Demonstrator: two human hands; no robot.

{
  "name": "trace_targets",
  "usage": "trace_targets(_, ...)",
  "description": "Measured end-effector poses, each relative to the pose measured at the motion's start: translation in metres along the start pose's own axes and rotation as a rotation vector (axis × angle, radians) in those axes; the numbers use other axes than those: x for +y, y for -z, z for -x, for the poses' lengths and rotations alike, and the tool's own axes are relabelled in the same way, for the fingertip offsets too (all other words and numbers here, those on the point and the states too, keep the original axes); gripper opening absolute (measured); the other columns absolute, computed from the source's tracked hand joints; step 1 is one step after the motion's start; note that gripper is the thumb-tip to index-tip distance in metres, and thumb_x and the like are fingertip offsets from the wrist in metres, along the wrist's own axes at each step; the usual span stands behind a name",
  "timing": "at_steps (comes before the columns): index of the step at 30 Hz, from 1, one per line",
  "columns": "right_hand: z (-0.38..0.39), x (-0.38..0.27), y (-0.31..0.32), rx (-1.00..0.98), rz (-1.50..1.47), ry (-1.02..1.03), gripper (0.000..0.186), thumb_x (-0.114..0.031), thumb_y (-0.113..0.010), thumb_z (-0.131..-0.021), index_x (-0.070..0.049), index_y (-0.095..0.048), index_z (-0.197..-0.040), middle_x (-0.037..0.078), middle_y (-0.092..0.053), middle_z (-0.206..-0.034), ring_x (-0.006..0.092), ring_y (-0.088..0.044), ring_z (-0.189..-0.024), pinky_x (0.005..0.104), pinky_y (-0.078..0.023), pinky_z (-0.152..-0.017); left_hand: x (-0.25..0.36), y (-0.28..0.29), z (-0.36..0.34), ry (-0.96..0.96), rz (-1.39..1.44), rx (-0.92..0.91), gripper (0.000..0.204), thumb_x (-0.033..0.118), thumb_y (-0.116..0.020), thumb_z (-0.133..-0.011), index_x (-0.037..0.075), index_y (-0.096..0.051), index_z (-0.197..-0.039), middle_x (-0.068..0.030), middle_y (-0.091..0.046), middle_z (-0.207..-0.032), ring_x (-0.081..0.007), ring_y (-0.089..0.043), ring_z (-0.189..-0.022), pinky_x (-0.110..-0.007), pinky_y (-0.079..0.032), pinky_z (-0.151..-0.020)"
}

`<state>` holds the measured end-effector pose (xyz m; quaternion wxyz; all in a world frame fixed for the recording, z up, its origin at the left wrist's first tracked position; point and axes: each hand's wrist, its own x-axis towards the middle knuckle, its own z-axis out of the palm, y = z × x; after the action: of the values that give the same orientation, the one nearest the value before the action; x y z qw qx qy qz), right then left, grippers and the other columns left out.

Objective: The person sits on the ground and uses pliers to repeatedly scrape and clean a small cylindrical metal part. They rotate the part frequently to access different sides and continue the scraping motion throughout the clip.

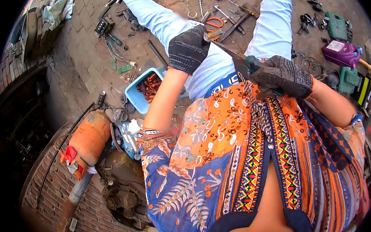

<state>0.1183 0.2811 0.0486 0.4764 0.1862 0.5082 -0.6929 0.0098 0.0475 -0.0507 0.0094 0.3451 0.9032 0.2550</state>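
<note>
Both my hands wear dark grey knit gloves and meet above my lap, between my light blue trouser legs. My left hand [188, 50] is closed on a small metal piece [208, 36], too small and partly hidden to name. My right hand [283, 76] is wrapped round the green handle [253, 64] of a tool. Its narrow, flat dark blade [228, 49] points up and left toward the small metal piece. Whether it is a file or a knife I cannot tell. The blade's tip lies close to my left fingers; contact is unclear.
Left of my lap stands a blue basin [134, 93] of reddish-brown metal parts. Orange-handled scissors [216, 24], screwdrivers and rods lie on the ground ahead. A purple jug [341, 52] and a green case [336, 26] are at right. An orange cylinder [91, 136] lies at left.
</note>
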Motion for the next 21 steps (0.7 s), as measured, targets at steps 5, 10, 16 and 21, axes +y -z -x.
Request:
trace_targets(5,0.026,-0.006,0.015,-0.053,0.515,0.036,0.024,-0.027,-0.063,-0.086,-0.003,-0.064,-0.090,0.003,-0.062,-0.073,0.0057,-0.056,-0.060,0.0231,-0.043,-0.048,0.015,0.048,0.009,0.205,0.730,-0.528,0.021,0.014,-0.073,-0.073,0.002,-0.064,-0.088,-0.0053,-0.063,-0.071,-0.0100,-0.056,-0.066,-0.029,-0.047,-0.064)
trace_targets(10,0.044,-0.025,0.003,-0.211,0.793,0.344,0.023,-0.021,-0.063,-0.083,0.002,-0.061,-0.085,0.013,-0.057,-0.067,0.0185,-0.057,-0.057,0.0314,-0.045,-0.053,0.024,0.095,-0.011,0.129,0.899,-1.075,0.017,0.012,-0.077,-0.067,0.004,-0.065,-0.077,-0.0009,-0.063,-0.067,-0.0072,-0.054,-0.061,-0.026,-0.044,-0.057)
trace_targets(16,0.048,-0.036,-0.009,-0.185,0.910,0.513,0.021,-0.015,-0.064,-0.078,0.003,-0.059,-0.070,0.018,-0.057,-0.069,0.0309,-0.058,-0.065,0.0386,-0.047,-0.064,0.023,0.116,-0.008,0.159,0.870,-1.219,0.017,0.013,-0.078,-0.067,0.005,-0.065,-0.075,-0.0023,-0.063,-0.065,-0.0090,-0.054,-0.058,-0.028,-0.045,-0.054)
trace_targets(21,0.090,-0.012,0.034,0.166,0.992,0.274,0.018,-0.012,-0.062,-0.078,0.006,-0.059,-0.073,0.020,-0.059,-0.077,0.0301,-0.059,-0.069,0.0389,-0.047,-0.070,-0.160,0.172,0.088,0.776,1.507,-0.398,0.015,0.019,-0.061,-0.082,0.007,-0.052,-0.078,0.0060,-0.038,-0.048,-0.0065,-0.035,-0.038,-0.021,-0.027,-0.034)
